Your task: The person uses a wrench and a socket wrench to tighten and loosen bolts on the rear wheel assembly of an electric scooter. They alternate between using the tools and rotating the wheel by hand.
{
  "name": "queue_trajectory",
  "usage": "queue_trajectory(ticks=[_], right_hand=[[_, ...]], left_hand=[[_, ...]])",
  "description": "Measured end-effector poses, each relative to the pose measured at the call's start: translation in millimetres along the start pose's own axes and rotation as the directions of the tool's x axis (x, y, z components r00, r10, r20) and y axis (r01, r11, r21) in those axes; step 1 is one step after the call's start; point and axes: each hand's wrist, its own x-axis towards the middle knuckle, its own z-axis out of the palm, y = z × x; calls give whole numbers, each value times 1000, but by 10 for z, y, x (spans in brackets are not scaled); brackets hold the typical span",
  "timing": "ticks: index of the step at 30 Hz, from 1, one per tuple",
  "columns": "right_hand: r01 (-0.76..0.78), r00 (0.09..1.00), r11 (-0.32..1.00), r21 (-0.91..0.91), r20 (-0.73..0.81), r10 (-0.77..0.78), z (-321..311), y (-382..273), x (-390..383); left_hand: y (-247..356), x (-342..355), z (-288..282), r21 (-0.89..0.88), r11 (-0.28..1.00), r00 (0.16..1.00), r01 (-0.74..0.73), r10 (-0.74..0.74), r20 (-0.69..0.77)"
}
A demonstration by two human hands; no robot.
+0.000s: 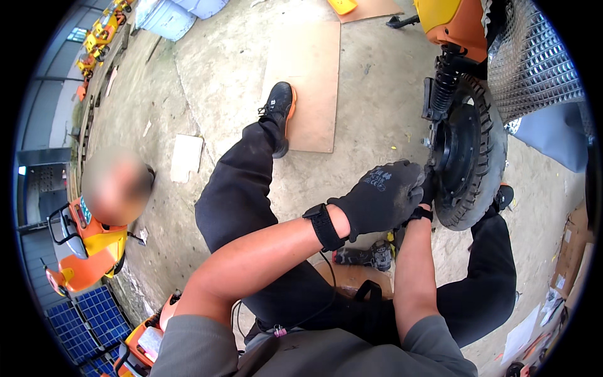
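A black wheel with a knobby tyre [487, 141] stands to the right, fixed to an orange and yellow vehicle body [449, 28]. A coil-spring shock absorber [444, 85] runs down to the axle area beside its dark hub [457, 151]. My left hand [386, 196], in a dark grey glove, is by the near end of the axle with its fingers curled closed. What it grips, if anything, is hidden. My right hand [428, 188], also gloved, reaches in at the hub's side; its fingers are hidden. A cordless power tool [370, 255] lies below my hands, between my legs.
A brown board [308, 63] lies on the concrete floor under my left foot. A metal mesh basket [534, 69] is above the wheel at the right. Pale buckets [166, 19] stand at the far left. Another person [118, 185] is near orange and yellow vehicles at left.
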Motion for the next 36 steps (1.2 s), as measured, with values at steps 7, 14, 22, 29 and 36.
queue_trajectory(ticks=[7, 14, 22, 29, 36], right_hand=[[-54, 998, 996, -73, 26, 56, -56, 50, -132], [103, 985, 994, 28, 138, -105, -593, 283, 318], [-153, 980, 985, 83, 137, 141, -152, 55, -51], [-145, 987, 979, 146, 88, 133, -139, 16, -61], [-49, 997, 998, 38, -51, 51, 5, -86, -214]], left_hand=[[-15, -80, -30, 17, 999, 999, 33, -33, -11], [133, 42, -25, 9, 1000, 996, 19, -20, 82], [109, -10, -6, 20, 999, 995, 45, -46, 85], [122, 48, 16, 28, 998, 994, 47, -50, 101], [-68, 82, 119, -17, 999, 993, 47, -44, 109]])
